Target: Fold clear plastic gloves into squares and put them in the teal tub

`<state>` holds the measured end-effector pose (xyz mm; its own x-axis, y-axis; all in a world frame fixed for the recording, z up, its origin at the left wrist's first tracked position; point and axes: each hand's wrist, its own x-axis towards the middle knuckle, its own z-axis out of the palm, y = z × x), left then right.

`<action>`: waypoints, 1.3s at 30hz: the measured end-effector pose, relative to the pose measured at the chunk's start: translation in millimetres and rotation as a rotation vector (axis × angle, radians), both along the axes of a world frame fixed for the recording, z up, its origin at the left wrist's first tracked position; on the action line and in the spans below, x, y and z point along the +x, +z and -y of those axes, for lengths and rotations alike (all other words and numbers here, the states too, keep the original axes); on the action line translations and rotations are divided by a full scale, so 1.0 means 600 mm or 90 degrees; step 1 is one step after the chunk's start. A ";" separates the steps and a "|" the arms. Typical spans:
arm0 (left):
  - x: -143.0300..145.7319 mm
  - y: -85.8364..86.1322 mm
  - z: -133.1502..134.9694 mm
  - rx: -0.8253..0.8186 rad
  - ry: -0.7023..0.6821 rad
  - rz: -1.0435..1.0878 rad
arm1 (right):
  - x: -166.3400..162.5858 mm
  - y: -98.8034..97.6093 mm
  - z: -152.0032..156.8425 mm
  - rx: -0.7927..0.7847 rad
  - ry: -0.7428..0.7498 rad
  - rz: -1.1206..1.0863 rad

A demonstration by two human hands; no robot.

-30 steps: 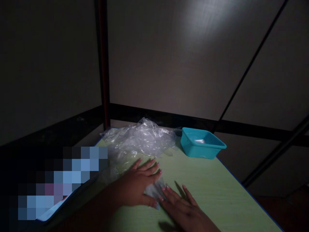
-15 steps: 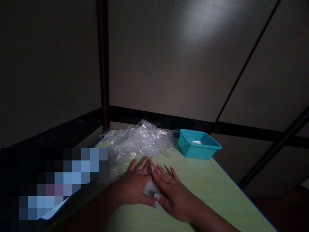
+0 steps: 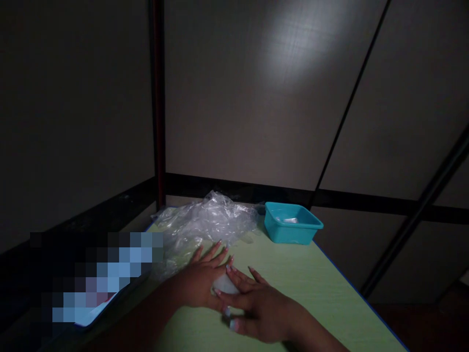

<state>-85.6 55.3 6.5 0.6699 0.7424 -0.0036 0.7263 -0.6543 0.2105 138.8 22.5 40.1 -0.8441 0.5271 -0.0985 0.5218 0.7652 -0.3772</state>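
A small pale, translucent piece [image 3: 224,283] lies between my hands on the light green table [image 3: 315,293]; its kind cannot be made out. My left hand [image 3: 201,278] rests palm down beside it, fingers spread and pointing away from me. Over its right side reaches my right hand [image 3: 267,308], with fingers apart and some fingertips on the piece. My two hands touch or nearly touch around it and cover part of its edges. Just beyond my left fingers is a crumpled heap of clear plastic [image 3: 216,217].
A turquoise plastic basin [image 3: 293,233] with something whitish inside stands at the table's far right. On the left lies a dark-edged object with a blurred-out bright surface [image 3: 120,276]. Grey panelled walls [image 3: 238,107] rise behind; the table's blue edge [image 3: 361,293] runs along the right.
My right hand has shifted slightly toward me and its fingers have spread, showing more of the pale piece. My left hand stays flat. The view has tilted a little.
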 end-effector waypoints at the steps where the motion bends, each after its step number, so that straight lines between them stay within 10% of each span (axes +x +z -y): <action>1: 0.000 -0.001 0.000 -0.001 -0.001 0.001 | 0.002 0.003 -0.001 -0.013 0.007 -0.001; 14: 0.002 0.053 0.018 0.095 -0.010 0.112 | 0.018 -0.024 -0.016 0.038 0.009 -0.077; 39: -0.006 -0.005 -0.010 0.099 0.002 0.089 | 0.021 -0.009 0.000 -0.057 -0.020 -0.101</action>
<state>-89.3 61.1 3.3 0.6539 0.7285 0.2041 0.6989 -0.6850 0.2058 151.7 22.5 34.6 -0.8360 0.5486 -0.0138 0.4739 0.7090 -0.5222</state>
